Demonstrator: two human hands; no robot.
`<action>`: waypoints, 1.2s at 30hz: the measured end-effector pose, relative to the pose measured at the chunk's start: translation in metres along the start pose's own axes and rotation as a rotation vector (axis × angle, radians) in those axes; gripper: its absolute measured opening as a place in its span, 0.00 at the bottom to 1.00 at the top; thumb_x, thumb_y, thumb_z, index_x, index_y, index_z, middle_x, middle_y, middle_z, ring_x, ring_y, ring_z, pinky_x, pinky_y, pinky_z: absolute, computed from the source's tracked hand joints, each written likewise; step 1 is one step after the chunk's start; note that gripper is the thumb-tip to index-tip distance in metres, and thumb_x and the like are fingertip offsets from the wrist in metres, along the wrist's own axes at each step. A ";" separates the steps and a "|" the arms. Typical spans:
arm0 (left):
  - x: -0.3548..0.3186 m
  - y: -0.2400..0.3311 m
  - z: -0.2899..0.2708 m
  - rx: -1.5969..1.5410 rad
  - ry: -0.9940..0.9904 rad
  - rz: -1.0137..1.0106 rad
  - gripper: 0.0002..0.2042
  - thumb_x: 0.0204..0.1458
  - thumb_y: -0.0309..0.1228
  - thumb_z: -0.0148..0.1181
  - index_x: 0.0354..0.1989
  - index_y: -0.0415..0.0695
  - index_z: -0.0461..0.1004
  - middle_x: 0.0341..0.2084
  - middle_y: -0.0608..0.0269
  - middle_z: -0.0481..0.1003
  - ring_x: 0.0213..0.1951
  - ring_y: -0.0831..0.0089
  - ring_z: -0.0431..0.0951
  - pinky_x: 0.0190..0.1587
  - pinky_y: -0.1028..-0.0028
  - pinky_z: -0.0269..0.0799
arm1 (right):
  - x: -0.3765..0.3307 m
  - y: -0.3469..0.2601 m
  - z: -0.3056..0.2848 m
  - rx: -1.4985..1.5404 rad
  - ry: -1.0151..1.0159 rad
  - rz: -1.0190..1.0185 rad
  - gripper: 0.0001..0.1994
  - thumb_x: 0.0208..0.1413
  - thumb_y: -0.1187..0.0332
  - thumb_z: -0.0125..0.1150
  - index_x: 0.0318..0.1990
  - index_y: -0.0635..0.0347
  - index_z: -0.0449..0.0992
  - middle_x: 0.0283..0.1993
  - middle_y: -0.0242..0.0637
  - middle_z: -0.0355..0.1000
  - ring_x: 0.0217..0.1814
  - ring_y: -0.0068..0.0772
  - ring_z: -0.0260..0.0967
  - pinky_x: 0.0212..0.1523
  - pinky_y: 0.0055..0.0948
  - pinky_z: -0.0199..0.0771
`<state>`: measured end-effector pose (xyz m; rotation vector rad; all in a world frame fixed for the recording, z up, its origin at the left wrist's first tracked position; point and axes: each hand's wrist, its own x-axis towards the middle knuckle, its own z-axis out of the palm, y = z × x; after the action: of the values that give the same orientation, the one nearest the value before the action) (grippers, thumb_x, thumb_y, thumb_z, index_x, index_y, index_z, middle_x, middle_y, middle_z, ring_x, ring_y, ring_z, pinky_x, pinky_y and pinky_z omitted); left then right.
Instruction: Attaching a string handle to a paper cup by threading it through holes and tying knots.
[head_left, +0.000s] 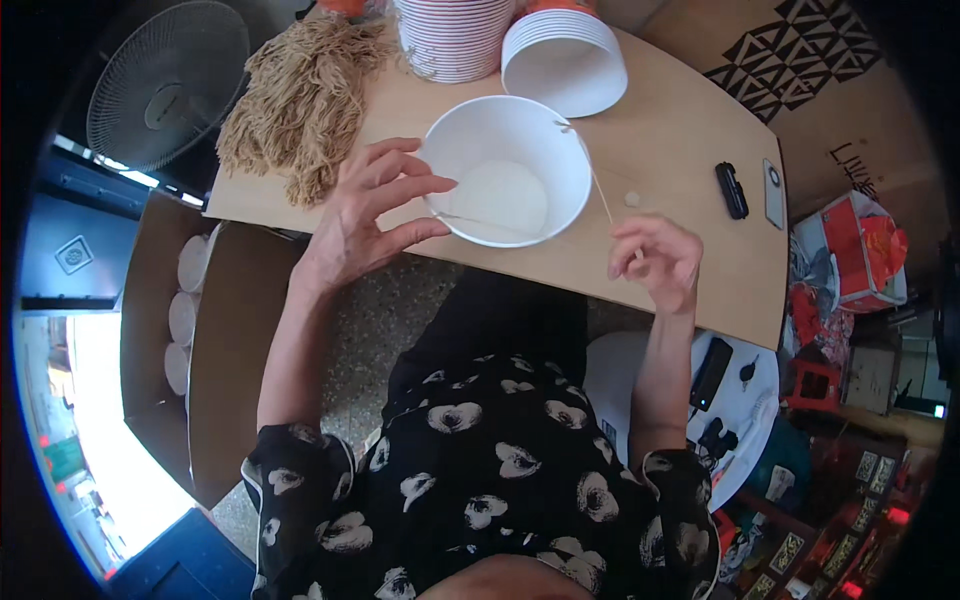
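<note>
A white paper bowl (510, 168) stands upright on the wooden table (680, 160) in front of me. My left hand (370, 215) rests against the bowl's left rim, thumb and forefinger touching it. A thin tan string (597, 185) runs from the bowl's far right rim down to my right hand (660, 260), whose fingers are pinched on its end just right of the bowl. A second strand lies across the inside of the bowl near my left fingers.
A heap of tan strings (300, 100) lies at the table's left. Stacks of white bowls (565, 55) lie at the back. A black clip-like object (732, 190) and a flat white device (773, 192) sit right. A fan (165, 80) and cardboard box (160, 340) stand left.
</note>
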<state>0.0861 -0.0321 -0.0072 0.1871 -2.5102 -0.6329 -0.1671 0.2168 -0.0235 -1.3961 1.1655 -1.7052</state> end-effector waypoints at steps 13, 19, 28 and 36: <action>0.000 0.007 0.012 0.020 -0.003 0.006 0.14 0.42 0.32 0.71 0.40 0.55 0.83 0.41 0.71 0.74 0.58 0.60 0.68 0.59 0.56 0.63 | -0.013 0.055 0.035 -1.004 -0.102 -0.079 0.18 0.41 0.76 0.71 0.45 0.57 0.81 0.46 0.38 0.73 0.46 0.39 0.70 0.44 0.34 0.73; 0.007 0.003 0.015 -0.184 0.036 0.020 0.11 0.44 0.24 0.69 0.38 0.46 0.81 0.39 0.64 0.75 0.51 0.61 0.74 0.52 0.64 0.71 | -0.012 0.062 0.029 -1.052 0.003 -0.121 0.19 0.46 0.74 0.68 0.49 0.58 0.78 0.50 0.39 0.73 0.51 0.44 0.70 0.49 0.37 0.73; 0.024 -0.011 -0.008 -1.000 0.276 -0.496 0.12 0.57 0.28 0.62 0.47 0.36 0.77 0.41 0.62 0.78 0.43 0.76 0.78 0.51 0.74 0.73 | 0.032 -0.018 0.040 -0.839 0.033 -0.444 0.34 0.45 0.62 0.74 0.59 0.65 0.68 0.61 0.51 0.64 0.60 0.50 0.68 0.56 0.40 0.73; 0.144 -0.009 -0.106 -1.045 0.259 -0.301 0.19 0.62 0.39 0.55 0.56 0.38 0.72 0.47 0.61 0.75 0.45 0.69 0.80 0.51 0.72 0.77 | 0.182 -0.118 0.013 -1.034 0.182 -1.003 0.12 0.60 0.74 0.55 0.49 0.67 0.75 0.47 0.45 0.75 0.52 0.44 0.73 0.53 0.34 0.72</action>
<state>0.0212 -0.1193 0.1347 0.2257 -1.6365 -1.7944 -0.1898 0.1006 0.1592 -2.8608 1.7279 -1.9117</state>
